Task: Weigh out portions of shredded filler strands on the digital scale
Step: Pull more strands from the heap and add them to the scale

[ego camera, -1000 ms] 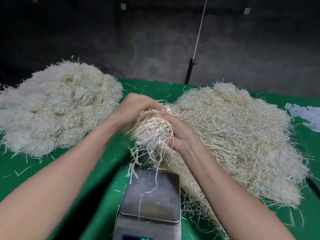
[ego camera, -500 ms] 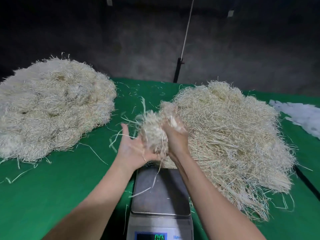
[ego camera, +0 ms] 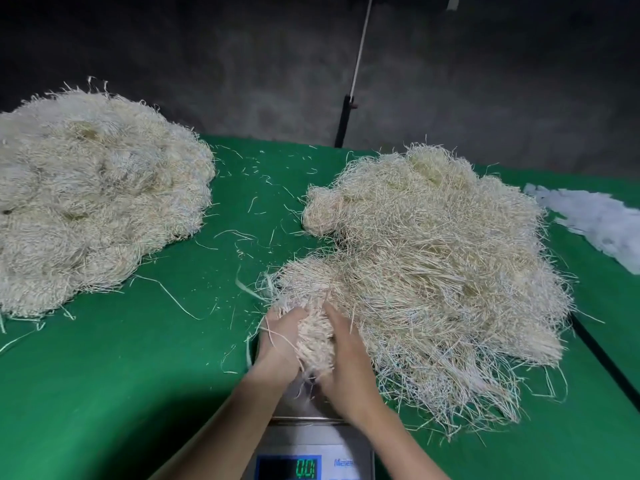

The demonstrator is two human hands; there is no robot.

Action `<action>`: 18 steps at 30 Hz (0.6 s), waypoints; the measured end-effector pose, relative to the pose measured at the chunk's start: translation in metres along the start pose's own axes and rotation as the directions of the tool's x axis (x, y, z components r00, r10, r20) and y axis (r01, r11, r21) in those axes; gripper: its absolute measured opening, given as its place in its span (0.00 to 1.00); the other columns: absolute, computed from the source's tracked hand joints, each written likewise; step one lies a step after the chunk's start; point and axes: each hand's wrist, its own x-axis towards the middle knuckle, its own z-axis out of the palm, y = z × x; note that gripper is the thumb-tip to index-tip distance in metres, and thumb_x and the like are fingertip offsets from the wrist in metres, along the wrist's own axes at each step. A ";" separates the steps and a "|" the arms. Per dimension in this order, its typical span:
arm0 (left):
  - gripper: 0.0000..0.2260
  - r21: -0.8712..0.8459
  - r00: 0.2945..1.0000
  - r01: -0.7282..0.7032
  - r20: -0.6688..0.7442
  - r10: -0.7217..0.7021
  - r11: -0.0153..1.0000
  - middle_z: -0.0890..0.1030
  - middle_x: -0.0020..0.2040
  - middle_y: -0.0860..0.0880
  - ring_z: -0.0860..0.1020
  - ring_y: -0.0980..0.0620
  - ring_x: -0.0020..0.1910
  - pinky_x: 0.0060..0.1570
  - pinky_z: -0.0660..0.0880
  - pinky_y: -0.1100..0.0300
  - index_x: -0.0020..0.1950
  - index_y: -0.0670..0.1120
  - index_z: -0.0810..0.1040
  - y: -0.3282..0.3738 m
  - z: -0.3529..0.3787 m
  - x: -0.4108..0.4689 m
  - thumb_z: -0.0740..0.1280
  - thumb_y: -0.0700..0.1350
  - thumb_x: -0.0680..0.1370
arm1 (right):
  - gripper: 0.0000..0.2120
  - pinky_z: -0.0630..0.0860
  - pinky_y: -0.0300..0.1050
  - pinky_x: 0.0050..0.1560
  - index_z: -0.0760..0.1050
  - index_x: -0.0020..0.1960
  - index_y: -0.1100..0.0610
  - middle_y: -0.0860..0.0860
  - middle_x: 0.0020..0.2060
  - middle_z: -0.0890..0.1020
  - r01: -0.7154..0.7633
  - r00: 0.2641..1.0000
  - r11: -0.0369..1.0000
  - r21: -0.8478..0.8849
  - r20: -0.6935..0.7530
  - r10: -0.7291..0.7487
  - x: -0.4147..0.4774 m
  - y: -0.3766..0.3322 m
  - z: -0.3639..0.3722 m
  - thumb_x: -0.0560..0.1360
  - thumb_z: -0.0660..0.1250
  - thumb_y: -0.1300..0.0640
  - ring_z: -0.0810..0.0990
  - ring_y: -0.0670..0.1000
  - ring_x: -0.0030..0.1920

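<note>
Both hands are wrapped round one clump of strands (ego camera: 316,344) right above the scale (ego camera: 313,441). The left hand (ego camera: 278,344) cups it from one side and the right hand (ego camera: 349,365) from the other. The fingers are curled into the stuff and press it together between the palms. The wrists hide whether the clump's underside touches the steel plate.

The strands are thin, pale straw-coloured strips, stiff and wiry, running mostly lengthwise in the clump. A few stray ends poke out over the left hand's fingers, and some whiter, bluish bits show among them. The far end of the clump runs into the near edge of the big heap (ego camera: 436,271) on the right. That heap is looser and more tangled, and frayed ends spill toward the near edge of the green cloth (ego camera: 121,375).

A second heap (ego camera: 93,195), paler and packed into rounder lumps, lies well apart on the left. Single strands (ego camera: 249,202) are scattered over the cloth between the two heaps.

The scale's display (ego camera: 289,467) glows with green digits on a blue screen, too blurred to read with certainty. White scraps (ego camera: 599,223) lie at the far right edge, and a dark pole (ego camera: 344,124) stands behind the table.
</note>
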 end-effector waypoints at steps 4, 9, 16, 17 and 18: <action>0.19 0.324 0.959 -0.283 0.062 0.278 0.903 0.76 0.59 0.38 0.77 0.45 0.45 0.39 0.76 0.57 0.63 0.50 0.72 -0.002 -0.026 0.002 0.71 0.42 0.74 | 0.41 0.50 0.24 0.63 0.57 0.72 0.42 0.45 0.69 0.67 -0.057 0.994 0.996 -0.069 0.087 0.062 0.008 0.030 -0.012 0.68 0.64 0.72 0.63 0.44 0.69; 0.22 0.356 0.869 -0.488 0.117 0.480 0.797 0.80 0.51 0.48 0.79 0.56 0.49 0.52 0.77 0.54 0.59 0.44 0.77 -0.005 -0.051 0.004 0.62 0.24 0.71 | 0.36 0.60 0.45 0.70 0.59 0.73 0.47 0.49 0.65 0.66 -0.088 0.959 0.993 -0.079 0.262 0.106 0.016 0.049 -0.020 0.70 0.71 0.58 0.65 0.49 0.66; 0.10 0.514 0.699 -0.709 0.425 0.575 0.482 0.82 0.51 0.57 0.77 0.68 0.47 0.50 0.73 0.72 0.49 0.50 0.83 0.004 -0.047 -0.001 0.61 0.44 0.78 | 0.35 0.49 0.42 0.70 0.58 0.74 0.47 0.49 0.71 0.64 -0.022 0.938 0.998 -0.057 0.345 0.040 0.023 0.046 -0.027 0.72 0.69 0.61 0.60 0.49 0.71; 0.11 0.528 0.637 -0.763 0.515 0.574 0.373 0.84 0.48 0.48 0.79 0.62 0.43 0.46 0.76 0.67 0.46 0.43 0.84 0.001 -0.043 0.001 0.62 0.42 0.76 | 0.37 0.50 0.40 0.67 0.56 0.75 0.47 0.48 0.70 0.66 -0.006 0.940 0.996 -0.085 0.340 0.035 0.024 0.044 -0.025 0.72 0.69 0.60 0.62 0.49 0.70; 0.12 0.532 0.587 -0.799 0.592 0.552 0.280 0.84 0.44 0.41 0.80 0.55 0.40 0.42 0.78 0.61 0.44 0.37 0.84 -0.004 -0.041 0.005 0.62 0.40 0.75 | 0.38 0.51 0.43 0.67 0.55 0.75 0.46 0.48 0.68 0.68 -0.005 0.945 0.995 -0.103 0.325 0.038 0.023 0.043 -0.023 0.71 0.70 0.59 0.64 0.49 0.67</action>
